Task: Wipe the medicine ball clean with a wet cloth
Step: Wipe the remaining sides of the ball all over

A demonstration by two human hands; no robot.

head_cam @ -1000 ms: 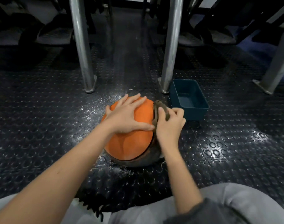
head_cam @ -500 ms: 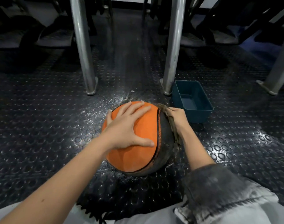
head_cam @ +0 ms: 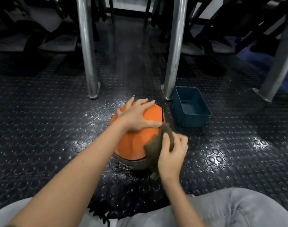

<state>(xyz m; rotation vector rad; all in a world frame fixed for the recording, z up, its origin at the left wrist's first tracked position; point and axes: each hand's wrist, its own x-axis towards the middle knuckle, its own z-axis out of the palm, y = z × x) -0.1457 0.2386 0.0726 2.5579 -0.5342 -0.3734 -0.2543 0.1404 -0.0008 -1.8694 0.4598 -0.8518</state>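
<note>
Your left grip (head_cam: 136, 115) lies flat, fingers spread, on the medicine ball (head_cam: 136, 143); your right grip (head_cam: 171, 154) clutches the cloth (head_cam: 153, 145). The studded black floor (head_cam: 41, 128) carries steel legs (head_cam: 87, 46) and a teal tub (head_cam: 190, 120).

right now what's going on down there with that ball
A person is wiping an orange and black medicine ball that sits on the studded floor. The left hand lies spread flat on top of the ball to steady it, while the right hand grips a brownish cloth against its near right side. A blue tub stands just beyond on the right.
</note>
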